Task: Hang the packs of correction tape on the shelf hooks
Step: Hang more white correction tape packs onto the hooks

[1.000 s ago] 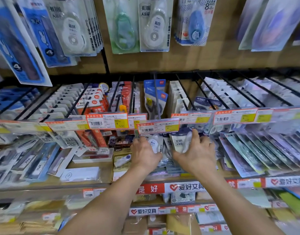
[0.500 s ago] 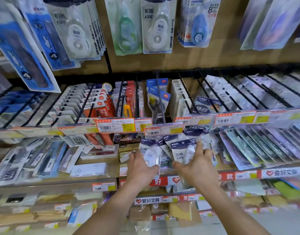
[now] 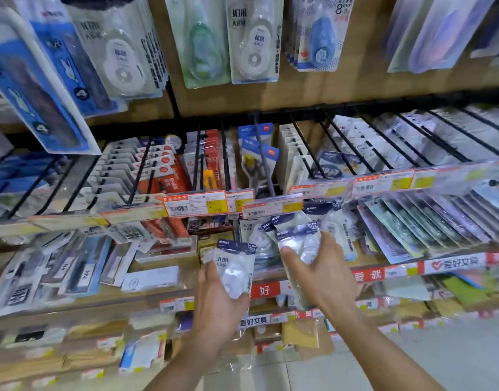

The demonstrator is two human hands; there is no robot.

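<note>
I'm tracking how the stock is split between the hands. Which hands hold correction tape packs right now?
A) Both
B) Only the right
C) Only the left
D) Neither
A: the left hand grips a pack of correction tape below the price rail, while the right hand grips a bundle of packs just beside it.
</note>
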